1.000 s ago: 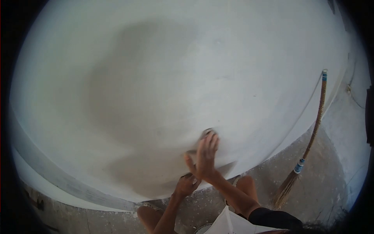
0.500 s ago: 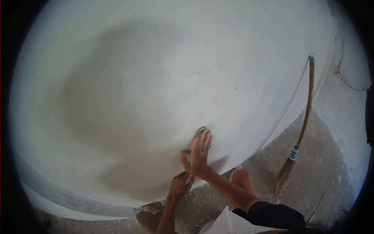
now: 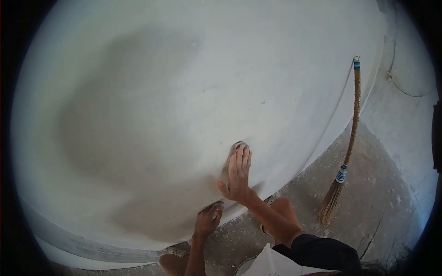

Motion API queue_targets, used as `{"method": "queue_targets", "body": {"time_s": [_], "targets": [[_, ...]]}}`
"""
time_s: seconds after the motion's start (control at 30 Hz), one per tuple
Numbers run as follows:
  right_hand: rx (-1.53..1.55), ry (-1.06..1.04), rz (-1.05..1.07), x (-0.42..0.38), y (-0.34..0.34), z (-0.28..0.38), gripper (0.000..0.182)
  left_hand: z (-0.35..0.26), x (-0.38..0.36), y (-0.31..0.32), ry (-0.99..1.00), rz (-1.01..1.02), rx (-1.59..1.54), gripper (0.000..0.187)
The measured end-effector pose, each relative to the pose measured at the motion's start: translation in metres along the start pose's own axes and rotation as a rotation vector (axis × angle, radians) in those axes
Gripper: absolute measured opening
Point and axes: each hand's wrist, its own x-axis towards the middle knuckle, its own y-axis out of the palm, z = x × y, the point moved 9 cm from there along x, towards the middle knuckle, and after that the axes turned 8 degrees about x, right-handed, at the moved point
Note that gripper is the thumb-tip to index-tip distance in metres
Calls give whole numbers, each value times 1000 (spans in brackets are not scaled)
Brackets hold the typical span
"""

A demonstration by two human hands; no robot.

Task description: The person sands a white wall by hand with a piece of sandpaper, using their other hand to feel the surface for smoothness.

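Note:
A large pale wall (image 3: 152,115) fills most of the view. Against its lower part lies my right hand (image 3: 239,177), fingers long and pressed together, thumb out to the side. Something small and greyish shows at its fingertips, too hidden to name. Lower and to the left, my left hand (image 3: 209,221) touches the wall near its bottom edge. Its fingers are curled around something dark and thin that I cannot make out. A gap separates the two hands.
At the right a long broom (image 3: 356,101) with blue and white bands leans on the wall, bristles on the speckled grey floor (image 3: 373,170). A thin cord (image 3: 410,95) hangs at the far right. My bent knees and a white cloth (image 3: 271,262) are at the bottom.
The two hands, close together before, are now farther apart. My right hand has slid slightly up the wall. The broom and wall marks appear shifted left as the view moved.

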Motion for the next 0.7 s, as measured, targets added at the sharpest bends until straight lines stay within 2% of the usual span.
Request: {"method": "queue_targets", "body": {"time_s": [0.2,0.27,0.33,0.4,0.47,0.5,0.6,0.7], "targets": [[1,102,-42,29,-33,-21,83,0,1,-3,-80,19,-125,23],[44,137,-176,26,-37,-21,83,1,0,-3,-49,6,-87,22],[76,143,-181,21,-23,-4,82,-1,0,-4,-25,-7,-50,23],[129,141,-173,7,-6,14,81,2,-3,2,-57,68,-47,27],[96,25,127,-12,31,40,87,8,-8,7,-61,75,15,28],[111,-36,209,-16,40,51,84,8,-10,8,-41,105,78,29],[110,-46,343,-10,38,37,80,-2,-5,0,-28,67,2,31],[104,-54,253,5,26,46,79,-8,-1,-6,-38,63,-44,33]]}}
